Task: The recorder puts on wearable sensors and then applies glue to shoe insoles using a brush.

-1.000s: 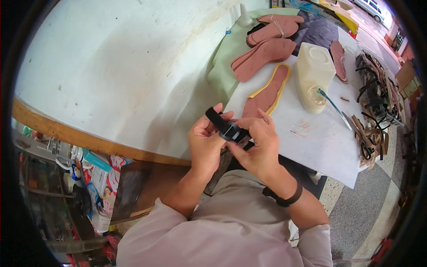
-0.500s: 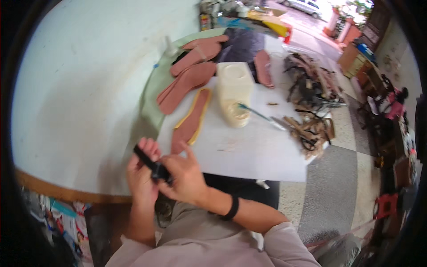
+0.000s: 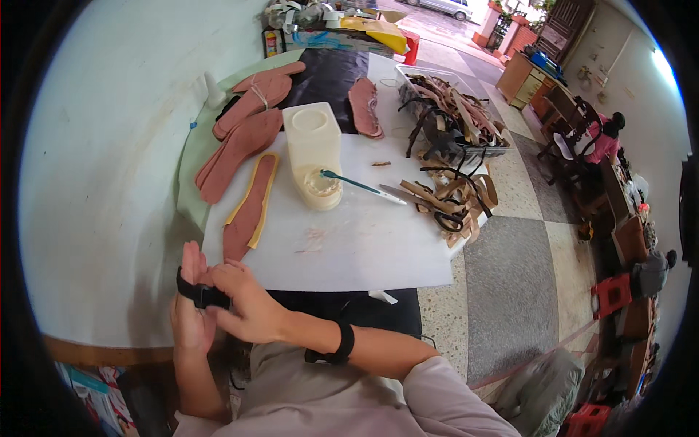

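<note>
Both my hands hold a black strap (image 3: 200, 294) near the front edge of the white work sheet (image 3: 349, 240). My left hand (image 3: 191, 313) stands upright with the strap across its palm and fingers. From the right, my right hand (image 3: 251, 309) pinches the strap; a black band circles its wrist. Just beyond my fingers lies a reddish-brown shoe sole on a yellow layer (image 3: 250, 207).
A cream plastic jug (image 3: 313, 149) with a glue pot and green-handled brush (image 3: 360, 186) stands mid-sheet. More reddish soles (image 3: 244, 138) lie at the left, one (image 3: 364, 105) farther back. A tray and pile of straps (image 3: 451, 124) fill the right side. A person sits far right.
The view has swung to the right, so my hands now sit lower left in the picture. They keep hold of the black strap, which has shifted across my left palm.
</note>
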{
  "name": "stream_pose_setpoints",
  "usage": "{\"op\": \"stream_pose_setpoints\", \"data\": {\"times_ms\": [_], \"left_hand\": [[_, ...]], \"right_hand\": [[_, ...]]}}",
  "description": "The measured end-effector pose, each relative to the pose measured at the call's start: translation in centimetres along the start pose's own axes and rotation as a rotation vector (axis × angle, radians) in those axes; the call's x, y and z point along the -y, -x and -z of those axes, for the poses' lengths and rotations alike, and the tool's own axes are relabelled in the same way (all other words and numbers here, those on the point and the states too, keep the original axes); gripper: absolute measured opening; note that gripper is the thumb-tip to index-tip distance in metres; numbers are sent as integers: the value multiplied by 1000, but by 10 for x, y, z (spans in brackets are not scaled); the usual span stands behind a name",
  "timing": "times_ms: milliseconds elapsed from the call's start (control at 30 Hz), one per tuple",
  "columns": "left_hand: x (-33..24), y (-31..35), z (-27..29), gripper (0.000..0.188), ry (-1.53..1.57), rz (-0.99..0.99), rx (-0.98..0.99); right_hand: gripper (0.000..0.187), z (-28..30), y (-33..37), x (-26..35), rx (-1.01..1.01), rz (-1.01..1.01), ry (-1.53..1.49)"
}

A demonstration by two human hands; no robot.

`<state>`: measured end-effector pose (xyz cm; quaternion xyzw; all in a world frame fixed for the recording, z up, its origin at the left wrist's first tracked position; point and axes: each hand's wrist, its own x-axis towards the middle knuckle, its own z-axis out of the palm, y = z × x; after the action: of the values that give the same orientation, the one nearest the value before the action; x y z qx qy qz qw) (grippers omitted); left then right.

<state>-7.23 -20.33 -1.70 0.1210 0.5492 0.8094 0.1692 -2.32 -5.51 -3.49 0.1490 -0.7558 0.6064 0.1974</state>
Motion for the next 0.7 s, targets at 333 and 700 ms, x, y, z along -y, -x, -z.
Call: {"op": "stream_pose_setpoints", "data": {"times_ms": [333,700], "left_hand": [[13,-25,-2,60,169,-38,-134],[8,-14,17,97,-147,193,98]], "right_hand": [[13,-1,1,-4,20,-108,-261],[13,-13,-3,4,25,-221,-329]]}}
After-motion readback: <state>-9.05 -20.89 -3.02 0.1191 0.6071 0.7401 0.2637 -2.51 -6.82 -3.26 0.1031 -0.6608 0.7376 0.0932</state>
